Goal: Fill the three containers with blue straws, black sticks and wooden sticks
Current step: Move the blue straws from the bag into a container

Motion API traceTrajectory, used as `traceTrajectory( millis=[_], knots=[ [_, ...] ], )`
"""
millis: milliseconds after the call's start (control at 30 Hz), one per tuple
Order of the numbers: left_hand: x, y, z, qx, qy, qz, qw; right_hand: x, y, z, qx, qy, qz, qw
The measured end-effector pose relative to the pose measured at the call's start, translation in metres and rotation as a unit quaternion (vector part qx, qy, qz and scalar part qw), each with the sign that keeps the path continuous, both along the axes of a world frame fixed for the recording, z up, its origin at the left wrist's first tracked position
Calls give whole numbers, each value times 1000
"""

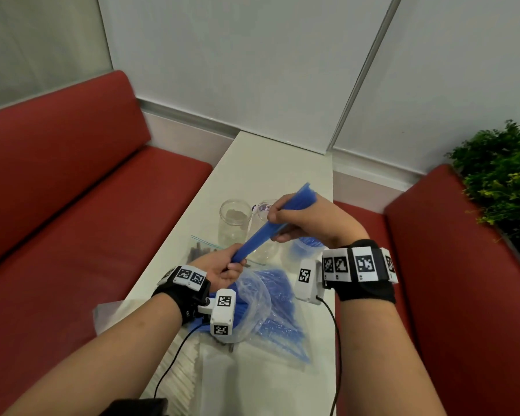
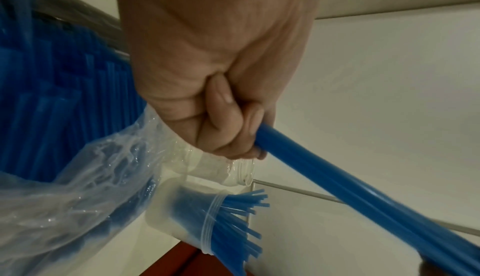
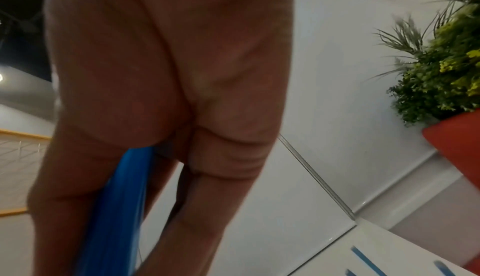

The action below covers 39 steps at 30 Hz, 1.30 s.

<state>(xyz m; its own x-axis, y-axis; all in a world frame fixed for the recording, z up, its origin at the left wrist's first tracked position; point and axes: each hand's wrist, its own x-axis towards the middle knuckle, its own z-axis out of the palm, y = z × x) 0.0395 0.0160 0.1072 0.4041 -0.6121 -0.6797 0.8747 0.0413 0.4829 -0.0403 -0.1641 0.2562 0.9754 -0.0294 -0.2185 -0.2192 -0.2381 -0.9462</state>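
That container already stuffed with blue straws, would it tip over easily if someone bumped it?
Probably fairly easily. The container looks like thin, light plastic, and the blue straws stick out well past its rim, so the load sits high. They also fan out loosely, so a knock would likely shift or spill some. It stands close to the table edge, which adds risk.

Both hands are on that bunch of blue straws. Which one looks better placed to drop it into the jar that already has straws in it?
Probably the right hand: it holds the blue straw bunch mid-length, almost directly above the straw-filled jar. The left hand grips only the lower end.
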Motion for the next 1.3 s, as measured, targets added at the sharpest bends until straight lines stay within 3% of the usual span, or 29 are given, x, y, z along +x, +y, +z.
traceTrajectory(
  millis=[100,200,333,400,500,533,733,867,967,1067,1167,1233,1300],
  knots=[
    [0,-7,-1,24,-36,46,998,4,-14,4,4,-36,-24,999],
    [8,-6,-2,113,-162,44,979,12,-42,13,-31,-109,-128,985],
    [16,-4,-9,214,-336,13,917,26,-83,2,-129,-161,-345,916],
    [18,-5,-12,300,-436,-76,845,34,-95,-15,-202,-130,-369,898],
    [13,-5,-10,410,-533,-270,689,45,-104,-47,-247,-55,-359,898],
    [12,-6,-11,418,-546,-320,652,49,-104,-58,-255,-38,-357,898],
    [-3,-16,-36,375,-563,-523,519,53,-100,-108,-269,42,-312,910],
    [-5,-10,-58,382,-580,-545,470,55,-97,-115,-214,36,-323,921],
    [-8,-5,-69,394,-624,-520,429,55,-94,-114,-247,11,-323,913],
    [-9,-6,-69,398,-650,-504,406,53,-88,-116,-270,-41,-324,906],
    [-10,-8,-64,419,-629,-501,422,52,-80,-123,-361,-55,-272,890],
    [-10,-9,-58,432,-616,-497,433,50,-75,-132,-445,53,-149,882],
    [-10,-10,-52,445,-602,-504,430,46,-71,-138,-447,117,-112,880]
  ],
)
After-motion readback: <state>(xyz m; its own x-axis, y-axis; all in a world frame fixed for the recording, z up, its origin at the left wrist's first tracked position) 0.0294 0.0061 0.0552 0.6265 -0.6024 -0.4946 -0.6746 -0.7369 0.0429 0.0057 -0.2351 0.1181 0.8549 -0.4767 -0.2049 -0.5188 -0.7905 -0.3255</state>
